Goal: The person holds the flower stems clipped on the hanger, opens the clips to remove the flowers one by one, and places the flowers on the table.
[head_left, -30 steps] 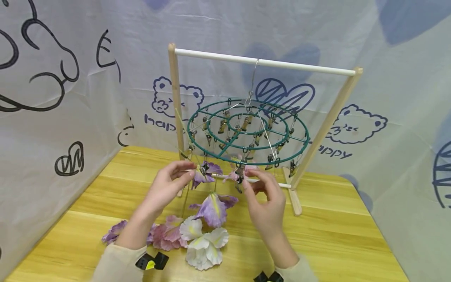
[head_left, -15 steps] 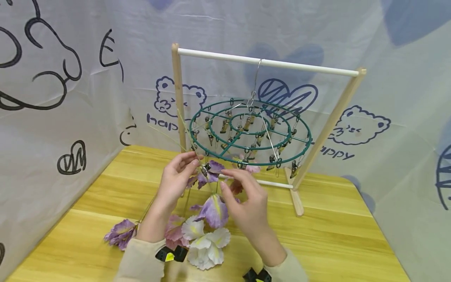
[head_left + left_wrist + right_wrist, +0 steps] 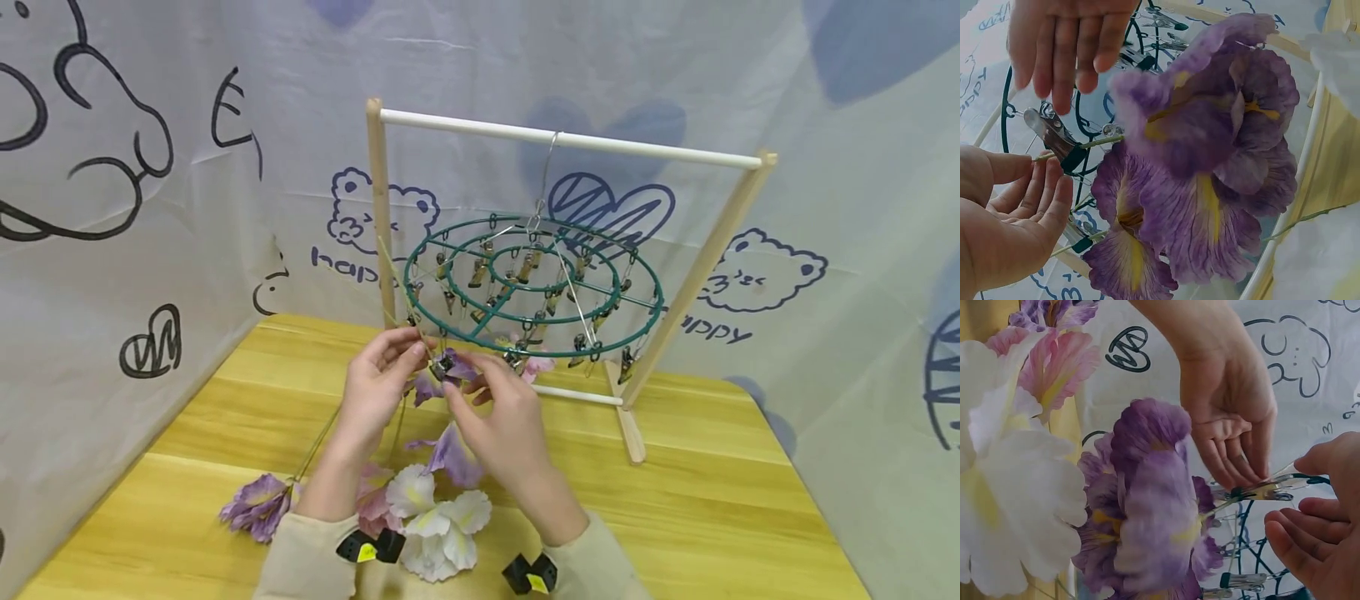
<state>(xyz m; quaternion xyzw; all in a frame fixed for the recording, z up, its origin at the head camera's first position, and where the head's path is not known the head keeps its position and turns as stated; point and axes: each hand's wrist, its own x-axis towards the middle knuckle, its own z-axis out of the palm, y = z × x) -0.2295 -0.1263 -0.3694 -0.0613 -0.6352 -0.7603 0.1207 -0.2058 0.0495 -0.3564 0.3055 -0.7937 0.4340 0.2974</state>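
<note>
In the head view my left hand (image 3: 375, 383) is at the front left of a green round clip hanger (image 3: 480, 333). Its thumb and fingertips pinch the thin stem of a purple iris, beside a metal clip (image 3: 1050, 134) that grips the stem (image 3: 1100, 142). The blooms of purple irises (image 3: 1197, 125) hang just past the clip. My right hand (image 3: 502, 421) is close on the clip's other side, thumb and fingers apart around its handle end (image 3: 1285, 490). In the right wrist view its fingers (image 3: 1297, 540) are loosely extended and grip nothing.
A wooden stand with a white top rod (image 3: 637, 146) carries the hanger, with several other clips dangling. White (image 3: 438, 542), pink (image 3: 372, 500) and purple flowers (image 3: 258, 507) lie at the front left of the wooden table (image 3: 675, 517). A printed cloth (image 3: 465, 75) stands behind.
My right hand has moved left, from the hanger's front-middle clip to the clip beside my left hand. My left hand has shifted slightly right and up and pinches the stem.
</note>
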